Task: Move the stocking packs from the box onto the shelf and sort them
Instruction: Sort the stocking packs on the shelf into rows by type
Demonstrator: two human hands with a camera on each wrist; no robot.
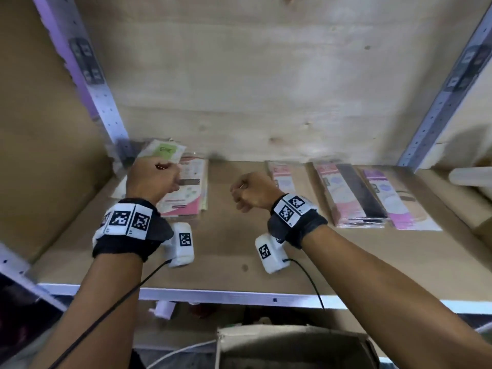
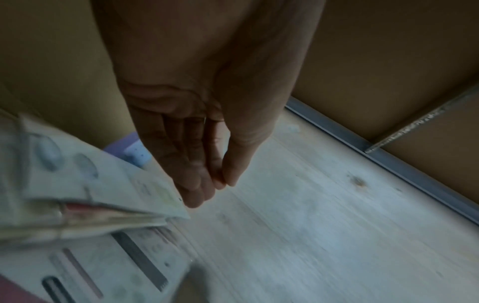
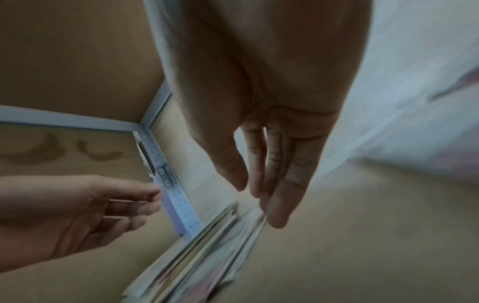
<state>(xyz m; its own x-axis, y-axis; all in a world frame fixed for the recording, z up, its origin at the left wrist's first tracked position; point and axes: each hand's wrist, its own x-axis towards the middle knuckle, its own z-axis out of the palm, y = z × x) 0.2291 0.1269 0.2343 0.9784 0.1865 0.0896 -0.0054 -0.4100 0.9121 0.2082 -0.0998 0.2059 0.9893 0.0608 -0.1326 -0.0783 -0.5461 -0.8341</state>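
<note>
Stocking packs lie in piles along the back of the wooden shelf (image 1: 234, 251). My left hand (image 1: 153, 177) hovers over the leftmost pile (image 1: 186, 193), a pink and white stack. A green-labelled pack (image 1: 163, 152) lies tilted on top of it. In the left wrist view my left hand (image 2: 207, 184) has straight fingers, and its fingertips (image 2: 194, 196) meet the corner of that top pack (image 2: 77, 184). My right hand (image 1: 250, 190) is just right of the pile and holds nothing. Its fingers (image 3: 277, 205) point straight down beside the pile's edge (image 3: 207, 246). The cardboard box (image 1: 292, 347) stands below the shelf.
Further right lie a pink pack (image 1: 282, 177), a pink and black pile (image 1: 348, 195) and a purple pile (image 1: 396, 203). Perforated metal posts (image 1: 102, 89) (image 1: 439, 102) frame the bay. Brown cardboard closes the left side. A white roll (image 1: 471, 177) lies at the far right.
</note>
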